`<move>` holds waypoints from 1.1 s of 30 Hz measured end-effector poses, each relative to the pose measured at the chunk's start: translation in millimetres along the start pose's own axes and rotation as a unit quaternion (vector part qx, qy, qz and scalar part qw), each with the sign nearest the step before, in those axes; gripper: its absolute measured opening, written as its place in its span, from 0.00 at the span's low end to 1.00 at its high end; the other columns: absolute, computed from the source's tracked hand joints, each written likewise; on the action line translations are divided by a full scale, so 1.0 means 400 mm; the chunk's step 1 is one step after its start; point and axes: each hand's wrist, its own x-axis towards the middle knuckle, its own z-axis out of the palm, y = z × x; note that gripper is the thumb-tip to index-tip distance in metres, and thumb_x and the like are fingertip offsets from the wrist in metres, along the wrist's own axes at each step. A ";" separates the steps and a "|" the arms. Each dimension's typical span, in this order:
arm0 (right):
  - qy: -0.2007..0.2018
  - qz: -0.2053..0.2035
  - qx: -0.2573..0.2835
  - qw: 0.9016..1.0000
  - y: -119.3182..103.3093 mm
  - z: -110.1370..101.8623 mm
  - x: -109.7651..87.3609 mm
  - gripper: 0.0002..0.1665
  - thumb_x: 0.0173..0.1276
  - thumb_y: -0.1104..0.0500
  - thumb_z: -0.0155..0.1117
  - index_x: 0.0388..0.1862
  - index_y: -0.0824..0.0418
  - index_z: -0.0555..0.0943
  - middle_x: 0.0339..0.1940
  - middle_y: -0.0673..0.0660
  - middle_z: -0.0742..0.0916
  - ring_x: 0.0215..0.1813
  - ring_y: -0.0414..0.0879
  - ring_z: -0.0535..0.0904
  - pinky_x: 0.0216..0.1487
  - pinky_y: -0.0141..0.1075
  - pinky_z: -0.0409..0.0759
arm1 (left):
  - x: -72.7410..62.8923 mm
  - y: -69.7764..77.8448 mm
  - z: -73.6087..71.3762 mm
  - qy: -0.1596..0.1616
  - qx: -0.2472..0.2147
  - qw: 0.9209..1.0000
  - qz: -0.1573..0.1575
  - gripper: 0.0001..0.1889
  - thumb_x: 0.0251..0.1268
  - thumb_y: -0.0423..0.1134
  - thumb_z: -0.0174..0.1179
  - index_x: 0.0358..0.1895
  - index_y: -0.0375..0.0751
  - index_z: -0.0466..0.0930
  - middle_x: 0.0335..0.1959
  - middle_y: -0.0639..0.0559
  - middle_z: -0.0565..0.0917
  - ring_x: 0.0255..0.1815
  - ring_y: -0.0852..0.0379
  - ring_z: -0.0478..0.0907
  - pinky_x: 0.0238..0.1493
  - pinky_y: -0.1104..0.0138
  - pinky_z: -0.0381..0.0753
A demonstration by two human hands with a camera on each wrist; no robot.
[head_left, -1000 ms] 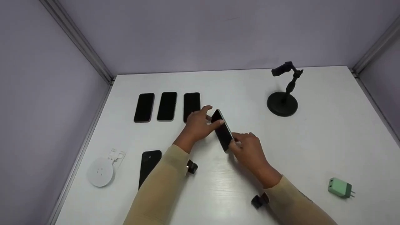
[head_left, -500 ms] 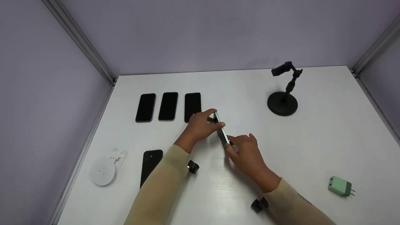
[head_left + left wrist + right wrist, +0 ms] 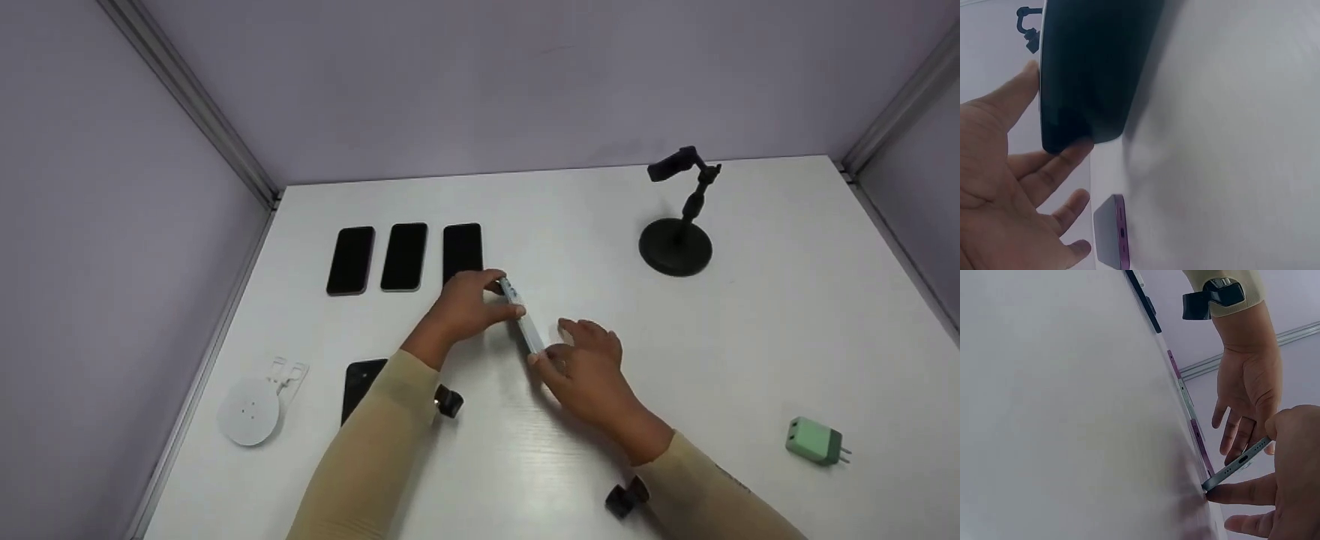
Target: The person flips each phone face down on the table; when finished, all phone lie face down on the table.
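Observation:
Between both hands a smartphone is tipped up on its side, its pale long edge toward the head camera. My left hand holds the far end, thumb on the upper edge and fingers at the end. The left wrist view shows the dark screen facing that camera. My right hand pinches the near end between thumb and index finger, the other fingers spread. In the right wrist view, the phone's bottom edge with its port slants between right thumb and finger, one lower corner close to the tabletop.
Three dark-screened phones lie in a row at back left, the nearest partly behind my left hand. Another black phone lies partly under the left forearm. A white disc with a clear piece, a black stand and a green plug charger surround.
The phone has rolled from showing its dark screen to showing its pale edge, and shifted slightly left. My left hand moved a little left and nearer; the right hand's outer fingers spread.

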 end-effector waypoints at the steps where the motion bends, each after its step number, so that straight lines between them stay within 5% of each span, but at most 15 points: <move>1: -0.005 0.000 -0.009 1.000 0.000 0.000 -0.001 0.31 0.81 0.37 0.64 0.54 0.64 0.92 0.80 0.67 0.78 0.83 0.69 0.64 0.80 0.77 0.51 | -0.004 -0.003 -0.003 -0.005 0.008 1.000 0.003 0.41 0.69 0.56 0.76 0.80 0.42 0.74 0.70 0.44 0.84 0.80 0.44 0.72 0.80 0.50 0.73; 8: -0.011 0.001 -0.061 0.998 0.000 0.003 -0.007 0.38 0.70 0.31 0.74 0.52 0.66 0.91 0.82 0.68 0.75 0.85 0.69 0.63 0.82 0.76 0.53 | -0.034 -0.015 -0.016 -0.039 0.029 0.999 0.011 0.48 0.61 0.52 0.83 0.83 0.43 0.71 0.75 0.44 0.79 0.85 0.44 0.66 0.84 0.49 0.68; 20: -0.011 0.024 -0.024 0.999 -0.024 0.031 -0.030 0.44 0.50 0.29 0.88 0.44 0.66 0.91 0.83 0.69 0.74 0.87 0.69 0.61 0.84 0.72 0.50 | -0.083 -0.048 -0.017 -0.046 0.060 0.996 0.048 0.45 0.53 0.46 0.88 0.75 0.44 0.78 0.65 0.50 0.87 0.76 0.48 0.74 0.84 0.53 0.68; 27: 0.000 -0.007 -0.066 0.998 -0.036 0.050 -0.049 0.41 0.49 0.32 0.90 0.46 0.63 0.89 0.85 0.68 0.71 0.87 0.68 0.59 0.85 0.72 0.49 | -0.119 -0.070 -0.011 -0.032 0.121 0.991 0.042 0.47 0.51 0.48 0.89 0.76 0.43 0.77 0.66 0.49 0.85 0.80 0.45 0.70 0.92 0.50 0.44; 33: 0.003 -0.036 -0.096 0.995 -0.044 0.069 -0.073 0.43 0.54 0.32 0.87 0.55 0.63 0.90 0.87 0.63 0.69 0.88 0.65 0.56 0.86 0.70 0.46 | -0.146 -0.087 -0.005 -0.036 0.155 0.986 0.039 0.49 0.52 0.48 0.88 0.78 0.42 0.75 0.71 0.45 0.83 0.80 0.44 0.69 0.93 0.51 0.41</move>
